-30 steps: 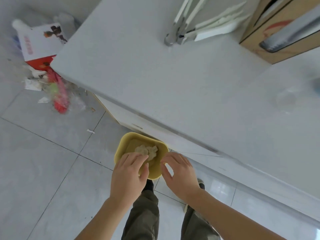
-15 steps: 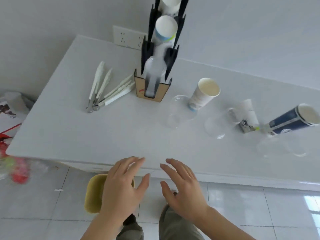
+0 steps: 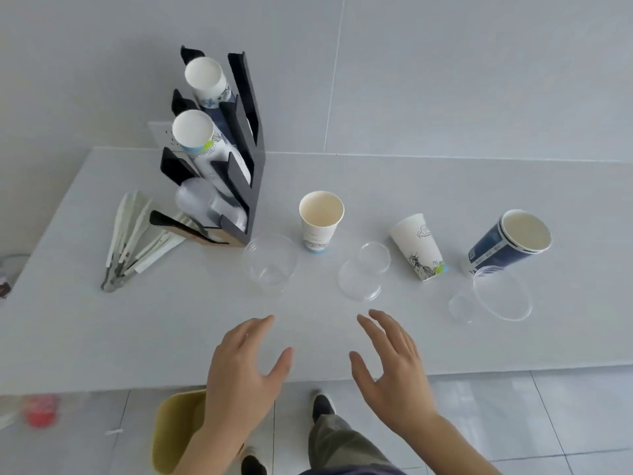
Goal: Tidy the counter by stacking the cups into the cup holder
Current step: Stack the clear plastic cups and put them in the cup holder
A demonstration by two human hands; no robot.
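Both hands — left hand [image 3: 239, 378], right hand [image 3: 390, 375] — hover spread and empty; clear cups [image 3: 269, 265], perhaps lids, lie ahead.

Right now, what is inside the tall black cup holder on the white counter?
The black cup holder holds white paper cups in its two upper slots and clear plastic cups in the lowest. Each stack's depth is hidden.

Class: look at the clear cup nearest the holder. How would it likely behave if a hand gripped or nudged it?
The clear cup looks thin-walled and empty, so it is probably very light and would slide or tip at a nudge. Its thin sides would likely flex under a firm squeeze. It stands upright, so it should not roll unless knocked over.
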